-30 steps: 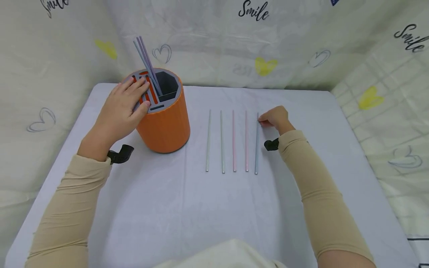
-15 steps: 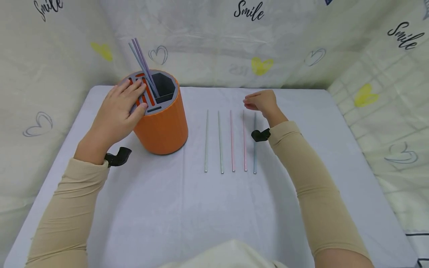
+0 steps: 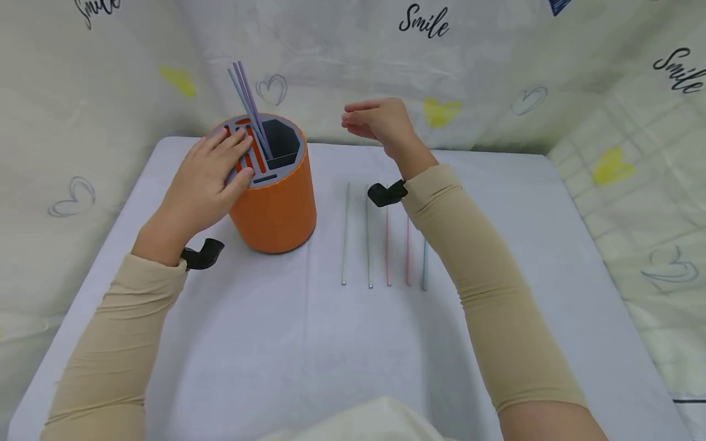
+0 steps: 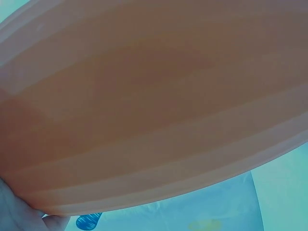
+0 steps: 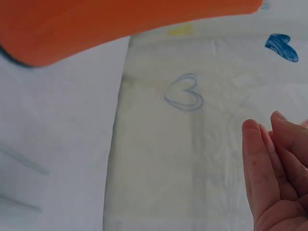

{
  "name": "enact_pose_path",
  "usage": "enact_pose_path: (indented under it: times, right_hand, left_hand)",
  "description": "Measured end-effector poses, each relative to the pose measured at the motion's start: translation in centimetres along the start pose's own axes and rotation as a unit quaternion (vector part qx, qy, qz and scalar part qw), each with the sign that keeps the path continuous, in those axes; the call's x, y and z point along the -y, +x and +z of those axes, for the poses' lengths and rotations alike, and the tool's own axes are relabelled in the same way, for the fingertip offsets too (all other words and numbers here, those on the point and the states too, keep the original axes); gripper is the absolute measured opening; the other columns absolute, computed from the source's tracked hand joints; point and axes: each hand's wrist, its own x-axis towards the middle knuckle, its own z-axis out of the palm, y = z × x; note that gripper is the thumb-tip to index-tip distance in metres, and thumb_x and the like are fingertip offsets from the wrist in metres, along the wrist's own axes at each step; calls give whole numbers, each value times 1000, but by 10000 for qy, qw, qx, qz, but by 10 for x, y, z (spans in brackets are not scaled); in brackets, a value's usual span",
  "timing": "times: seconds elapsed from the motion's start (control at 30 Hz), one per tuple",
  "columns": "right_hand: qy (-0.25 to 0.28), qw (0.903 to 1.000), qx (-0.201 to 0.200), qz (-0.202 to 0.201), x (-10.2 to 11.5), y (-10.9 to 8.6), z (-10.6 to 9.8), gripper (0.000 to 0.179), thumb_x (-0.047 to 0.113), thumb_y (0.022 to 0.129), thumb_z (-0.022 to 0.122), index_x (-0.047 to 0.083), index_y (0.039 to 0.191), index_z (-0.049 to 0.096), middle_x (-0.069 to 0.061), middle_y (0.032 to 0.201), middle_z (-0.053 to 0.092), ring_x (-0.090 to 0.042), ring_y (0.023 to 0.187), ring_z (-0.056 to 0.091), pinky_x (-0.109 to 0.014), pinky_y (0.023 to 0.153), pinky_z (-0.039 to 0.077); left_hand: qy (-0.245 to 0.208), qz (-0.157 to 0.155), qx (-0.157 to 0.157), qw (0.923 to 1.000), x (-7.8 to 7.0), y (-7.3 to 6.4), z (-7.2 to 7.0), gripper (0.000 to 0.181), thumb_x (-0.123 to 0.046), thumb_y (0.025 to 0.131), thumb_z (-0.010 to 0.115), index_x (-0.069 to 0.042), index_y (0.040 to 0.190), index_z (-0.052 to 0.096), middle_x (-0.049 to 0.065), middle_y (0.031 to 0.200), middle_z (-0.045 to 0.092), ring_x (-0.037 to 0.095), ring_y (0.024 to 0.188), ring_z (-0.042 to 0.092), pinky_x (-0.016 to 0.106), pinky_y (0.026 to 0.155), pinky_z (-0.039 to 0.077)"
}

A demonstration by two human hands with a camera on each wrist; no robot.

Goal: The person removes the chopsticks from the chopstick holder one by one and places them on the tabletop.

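Note:
My left hand (image 3: 205, 177) rests on the slotted grey top of an orange cylindrical holder (image 3: 276, 217), fingers spread over its slots and thumb at the near rim. Out of the holder lean several thin sticks (image 3: 247, 101), purple and pale blue. My right hand (image 3: 383, 125) is in the air to the right of the holder, fingers extended and close together; the right wrist view shows nothing held in the fingers (image 5: 260, 163). Below that arm, pale green sticks (image 3: 345, 239), pink sticks (image 3: 388, 251) and a blue stick (image 3: 425, 269) lie side by side, some partly covered by the arm.
A white-covered table (image 3: 309, 355) bears everything. Behind it and at both sides hangs a pale cloth (image 3: 331, 67) printed with hearts and lettering. The holder has a large dark compartment (image 3: 281, 138) at its right side. Black wrist mounts (image 3: 387, 193) stick out from both wrists.
My right hand has left the far end of the blue stick and moved up and left toward the holder. The row of sticks stays in place. My left hand has stayed on the holder.

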Motion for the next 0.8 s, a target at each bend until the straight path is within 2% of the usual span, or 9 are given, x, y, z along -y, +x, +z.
enact_pose_path:
  times: [0.2, 0.37, 0.57, 0.67, 0.8]
  right_hand:
    - [-5, 9982, 514, -299, 17, -2, 31, 26, 10, 78, 73, 7, 104, 70, -9, 104, 69, -18, 94, 67, -25, 84, 53]
    - [99, 9965, 701, -453, 25, -6, 50, 28, 9, 76, 74, 7, 104, 70, -8, 105, 68, -17, 96, 67, -23, 81, 54]
    - [-273, 9887, 1084, -997, 31, -15, 76, 29, 13, 78, 73, 7, 106, 70, -7, 104, 68, -14, 91, 68, -22, 79, 55]
    - [-311, 9856, 1188, -1161, 32, -16, 88, 28, 12, 78, 72, 6, 105, 70, -6, 103, 68, -13, 89, 68, -21, 77, 55]
    - [-224, 9864, 1145, -1156, 33, -14, 96, 28, 10, 79, 71, 5, 106, 70, -6, 102, 69, -12, 89, 68, -19, 76, 55]
  left_hand:
    - [4, -21, -40, 10000, -4, 1, -2, 54, -33, 96, 35, -10, 144, 34, 6, 152, 28, 27, 143, 13, 45, 118, 3]
    - [31, -48, 0, 10000, -4, -1, -4, 54, -33, 96, 34, -9, 144, 34, 7, 152, 28, 28, 143, 13, 45, 118, 3]
    - [50, 24, -52, 10000, -4, -2, -5, 53, -32, 96, 35, -7, 144, 34, 10, 151, 30, 29, 143, 14, 45, 117, 5]
    - [21, 58, -85, 9999, -5, -1, -5, 53, -32, 96, 35, -7, 143, 34, 10, 150, 30, 29, 143, 15, 45, 117, 6]
    - [-35, 1, -55, 10000, -7, 1, -4, 53, -32, 96, 35, -9, 144, 34, 8, 151, 30, 28, 143, 15, 46, 117, 4]
